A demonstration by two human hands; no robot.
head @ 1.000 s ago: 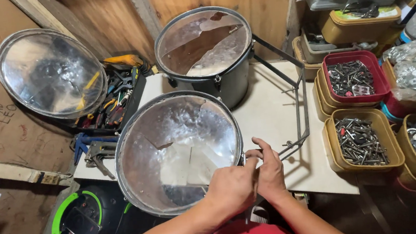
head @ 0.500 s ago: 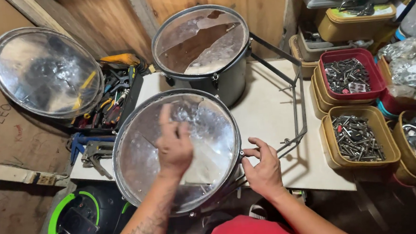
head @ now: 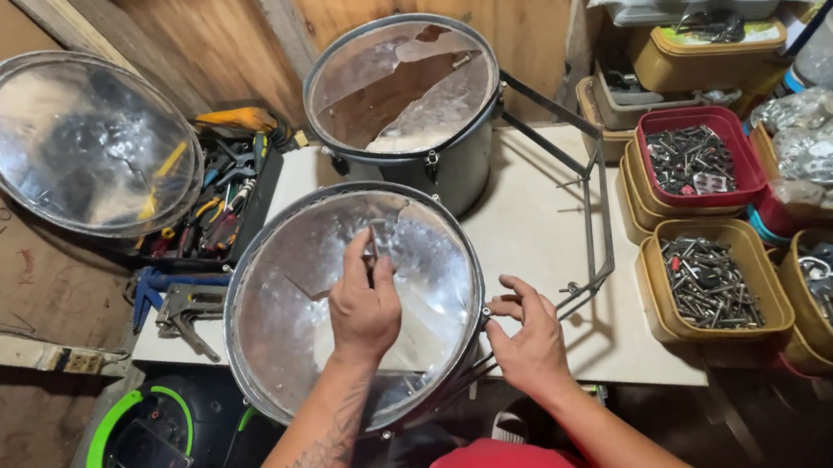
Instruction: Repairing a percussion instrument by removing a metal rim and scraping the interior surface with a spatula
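A large drum point(head: 281, 296) with a clear head and metal hoop lies tilted toward me at the table's near edge. My left hand point(head: 362, 304) rests over the middle of the drum head, its fingers closed on a small metal tool point(head: 378, 237) that points up. My right hand point(head: 526, 335) is at the drum's right rim, fingers spread and touching a tuning lug point(head: 488, 310) on the hoop. A second drum point(head: 404, 94) with a clear head stands behind it on the white table point(head: 536, 223).
A third clear drum head point(head: 82, 143) leans on the left wall above an open toolbox point(head: 218, 201). Yellow and red trays of screws and bolts point(head: 707, 279) sit at the right. A metal rod frame point(head: 583, 179) stands beside the rear drum. A green-and-black device point(head: 145, 458) sits on the floor.
My left hand left the drum's right rim, moved over the middle of the drum head and now holds a small metal tool there. My right hand stayed at the rim.
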